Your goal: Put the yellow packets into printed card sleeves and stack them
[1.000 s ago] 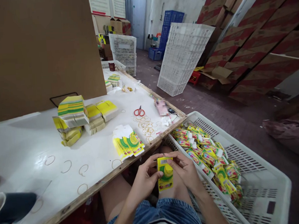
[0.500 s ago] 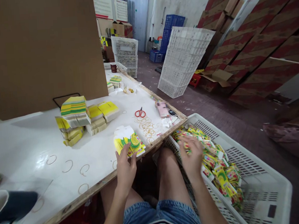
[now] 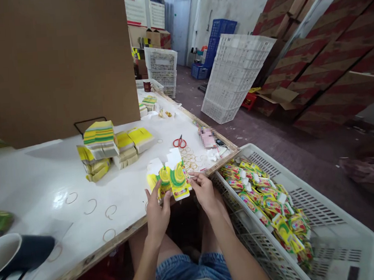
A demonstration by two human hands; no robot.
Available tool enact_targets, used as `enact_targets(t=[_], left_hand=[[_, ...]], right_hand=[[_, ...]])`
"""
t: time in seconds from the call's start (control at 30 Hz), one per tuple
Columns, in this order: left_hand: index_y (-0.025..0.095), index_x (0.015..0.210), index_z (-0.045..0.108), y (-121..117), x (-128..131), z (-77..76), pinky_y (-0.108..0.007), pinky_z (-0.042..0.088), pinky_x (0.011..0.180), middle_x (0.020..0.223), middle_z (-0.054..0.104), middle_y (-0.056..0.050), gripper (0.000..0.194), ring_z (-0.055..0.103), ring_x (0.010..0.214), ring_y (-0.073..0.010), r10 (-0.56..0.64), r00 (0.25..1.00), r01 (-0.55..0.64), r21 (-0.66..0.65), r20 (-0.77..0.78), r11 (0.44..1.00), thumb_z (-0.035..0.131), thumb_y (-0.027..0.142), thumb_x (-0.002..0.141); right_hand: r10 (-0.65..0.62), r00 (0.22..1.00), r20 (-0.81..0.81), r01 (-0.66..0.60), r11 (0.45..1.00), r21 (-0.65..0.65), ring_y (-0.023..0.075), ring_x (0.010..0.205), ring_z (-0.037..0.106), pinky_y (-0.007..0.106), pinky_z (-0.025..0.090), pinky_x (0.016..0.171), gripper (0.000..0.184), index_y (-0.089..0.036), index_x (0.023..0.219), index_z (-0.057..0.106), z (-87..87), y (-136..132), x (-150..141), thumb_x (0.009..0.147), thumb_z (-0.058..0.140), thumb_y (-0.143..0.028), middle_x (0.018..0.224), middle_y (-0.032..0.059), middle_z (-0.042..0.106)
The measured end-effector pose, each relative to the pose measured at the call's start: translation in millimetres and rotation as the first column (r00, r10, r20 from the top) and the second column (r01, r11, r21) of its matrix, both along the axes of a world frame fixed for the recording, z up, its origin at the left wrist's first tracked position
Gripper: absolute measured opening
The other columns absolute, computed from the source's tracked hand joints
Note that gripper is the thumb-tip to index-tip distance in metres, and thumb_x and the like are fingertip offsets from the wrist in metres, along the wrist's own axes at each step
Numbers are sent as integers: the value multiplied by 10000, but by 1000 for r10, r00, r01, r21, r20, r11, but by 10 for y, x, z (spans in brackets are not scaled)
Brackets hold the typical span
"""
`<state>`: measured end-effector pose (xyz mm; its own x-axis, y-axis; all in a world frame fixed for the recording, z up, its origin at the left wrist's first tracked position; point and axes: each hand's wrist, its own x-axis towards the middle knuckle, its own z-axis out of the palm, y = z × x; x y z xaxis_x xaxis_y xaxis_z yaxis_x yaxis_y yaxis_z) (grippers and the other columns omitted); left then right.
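Observation:
Near the table's front edge, my left hand (image 3: 158,210) grips a small pile of flattened yellow-green cartons (image 3: 155,168), fingers on top and thumb at the near side. My right hand (image 3: 205,192) pinches the right edge of one flattened carton (image 3: 179,179), which stands tilted beside the pile. Its printed face shows a green and yellow round design, with white flaps at the top. To my right, a white plastic crate (image 3: 326,207) holds many yellow cartons (image 3: 271,202) in a loose heap.
Red-handled scissors (image 3: 179,142) and rubber bands (image 3: 190,159) lie beyond my hands. Carton bundles (image 3: 100,139) are stacked further left. A dark mug (image 3: 31,253) stands at the near left. A large brown cardboard panel (image 3: 54,68) rises behind the bundles. White crates (image 3: 234,77) stand on the floor.
My right hand has moved left from over the crate to the cartons and now grips one's right edge. That carton has risen from the pile. My left hand stays on the pile.

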<state>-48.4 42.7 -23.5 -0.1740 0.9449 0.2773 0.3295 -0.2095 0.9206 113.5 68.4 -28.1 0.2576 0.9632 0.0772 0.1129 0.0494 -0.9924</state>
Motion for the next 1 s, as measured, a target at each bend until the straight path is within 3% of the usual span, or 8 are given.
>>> enact_targets(t=[0.07, 0.17, 0.23, 0.33, 0.53, 0.73, 1.0], left_hand=[[197, 1270, 581, -20, 31, 57, -504, 289, 1138, 1334, 609, -124, 505, 534, 1265, -302, -60, 972, 79, -76, 226, 994, 615, 445, 831], [179, 1255, 604, -63, 100, 128, -453, 466, 998, 1279, 646, -142, 608, 568, 1213, -328, -264, 786, 406, -144, 559, 903, 646, 552, 777], [176, 1225, 634, -102, 155, 163, -433, 478, 983, 1198, 692, -141, 614, 593, 1175, -328, -373, 645, 575, -102, 667, 812, 674, 562, 750], [177, 1192, 664, -162, 240, 209, -431, 460, 999, 1124, 723, -140, 588, 598, 1164, -336, -439, 547, 657, -41, 713, 753, 705, 540, 732], [178, 1180, 672, -228, 359, 250, -432, 442, 1012, 1197, 691, -146, 536, 582, 1187, -341, -457, 501, 655, 23, 735, 755, 750, 445, 721], [178, 1209, 653, -271, 406, 246, -439, 438, 1018, 1262, 653, -156, 533, 563, 1216, -339, -467, 485, 666, 33, 740, 745, 745, 408, 737], [162, 1165, 663, -271, 401, 193, -415, 485, 951, 1150, 711, -150, 483, 617, 1137, -327, -389, 518, 636, -40, 762, 770, 730, 404, 753]], right_hand=[[52, 990, -131, -53, 999, -2, 184, 765, 648, 314, 524, 736, 296, -159, 966, 631, 69, -156, 58, 763, 642, -375, 813, 54, 699], [121, 941, -316, -135, 990, -24, 194, 801, 657, 332, 522, 782, 288, -183, 925, 658, 157, -400, 105, 727, 727, -380, 827, 48, 713], [140, 927, -347, -167, 985, -49, 202, 790, 661, 344, 525, 775, 303, -190, 912, 673, 189, -527, 129, 718, 747, -412, 810, 48, 717], [156, 925, -347, -188, 981, -58, 221, 810, 668, 372, 527, 797, 318, -199, 896, 690, 206, -642, 176, 714, 756, -451, 819, 54, 727], [181, 947, -266, -203, 978, -58, 241, 882, 670, 392, 519, 843, 373, -189, 975, 715, 238, -736, 275, 733, 750, -471, 919, 83, 742], [115, 992, -57, -120, 988, -95, 241, 844, 654, 354, 540, 741, 424, -180, 983, 727, 235, -779, 287, 705, 757, -499, 891, 86, 741], [157, 978, -139, -174, 978, -113, 243, 870, 673, 378, 542, 808, 391, -173, 988, 724, 240, -786, 307, 726, 751, -461, 935, 87, 744]])
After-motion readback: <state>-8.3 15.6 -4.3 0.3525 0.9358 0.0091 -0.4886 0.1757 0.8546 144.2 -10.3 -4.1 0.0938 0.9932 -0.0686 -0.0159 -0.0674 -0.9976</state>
